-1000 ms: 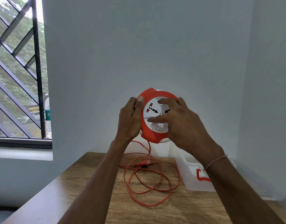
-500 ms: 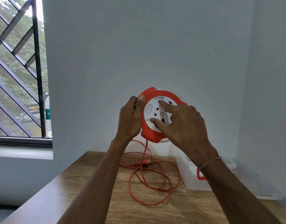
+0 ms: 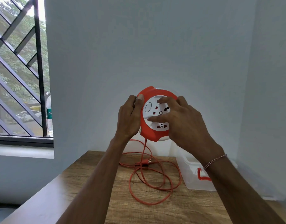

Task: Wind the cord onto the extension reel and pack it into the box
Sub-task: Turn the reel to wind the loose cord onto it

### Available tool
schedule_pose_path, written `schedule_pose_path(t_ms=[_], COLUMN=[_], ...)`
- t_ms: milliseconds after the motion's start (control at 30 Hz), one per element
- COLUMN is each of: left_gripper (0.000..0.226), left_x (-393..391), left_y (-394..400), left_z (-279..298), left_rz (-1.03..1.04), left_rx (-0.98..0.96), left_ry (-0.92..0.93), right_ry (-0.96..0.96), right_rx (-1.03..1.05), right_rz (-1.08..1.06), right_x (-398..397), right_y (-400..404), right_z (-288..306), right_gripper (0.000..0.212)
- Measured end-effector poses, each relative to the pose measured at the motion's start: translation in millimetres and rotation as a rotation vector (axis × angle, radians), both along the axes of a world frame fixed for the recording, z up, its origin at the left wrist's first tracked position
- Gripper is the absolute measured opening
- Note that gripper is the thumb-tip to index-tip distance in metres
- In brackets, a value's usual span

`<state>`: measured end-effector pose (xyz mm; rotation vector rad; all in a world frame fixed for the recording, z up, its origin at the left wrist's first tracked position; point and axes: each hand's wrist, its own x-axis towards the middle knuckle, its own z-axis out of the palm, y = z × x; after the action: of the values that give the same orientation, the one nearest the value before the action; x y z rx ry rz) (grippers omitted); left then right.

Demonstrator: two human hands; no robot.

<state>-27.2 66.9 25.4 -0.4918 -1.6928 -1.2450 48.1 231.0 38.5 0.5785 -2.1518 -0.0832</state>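
**Reel held aloft, cord still loose**

The extension reel (image 3: 156, 117) is held above the worktop (image 3: 93, 199). The left hand (image 3: 128, 118) clamps its 9 o'clock rim; right hand (image 3: 183, 122) fingers (image 3: 156, 118) spread across the socket face (white). The cord (image 3: 148, 180) hangs in coils beside the box (image 3: 192, 173) at 3 o'clock.

A barred window (image 3: 17, 70) is seen at nine o'clock, trees and a parked car (image 3: 28, 115) beyond it. A wooden table (image 3: 84, 199) is set at six o'clock.

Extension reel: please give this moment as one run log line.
reel: held up | left hand: grips rim | right hand: fingers on white face | cord: loose on table | box: empty
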Motion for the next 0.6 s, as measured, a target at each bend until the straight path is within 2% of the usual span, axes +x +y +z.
schedule_pose_path(t_ms=[133,333,467,533,600], left_gripper=[0.035,0.039,0.037,0.035,0.034], left_x=[-1.0,-0.8,-1.3,-1.0,-0.8], left_y=[-0.7,1.8,2.1,1.6,1.4], left_z=[-0.2,-0.7,-1.2,-0.7,-0.7], left_rz=[-0.023,-0.027,-0.019,-0.014,-0.022], left_rx=[0.009,-0.017,-0.008,-0.003,0.005], left_ry=[0.002,0.022,0.024,0.024,0.023], right_ry=[0.063,0.075,0.061,0.07,0.092], right_rx=[-0.09,-0.295,-0.381,-0.37,-0.318], right_rz=[-0.023,-0.022,-0.019,0.025,0.089], right_x=[-4.7,-9.4,-6.9,-5.3,-4.3], right_y=[-0.5,-1.5,-0.6,-1.1,-1.3], right_z=[-4.0,-10.5,-5.5,-2.7,-1.0], right_gripper=[0.062,0.056,0.066,0.06,0.045])
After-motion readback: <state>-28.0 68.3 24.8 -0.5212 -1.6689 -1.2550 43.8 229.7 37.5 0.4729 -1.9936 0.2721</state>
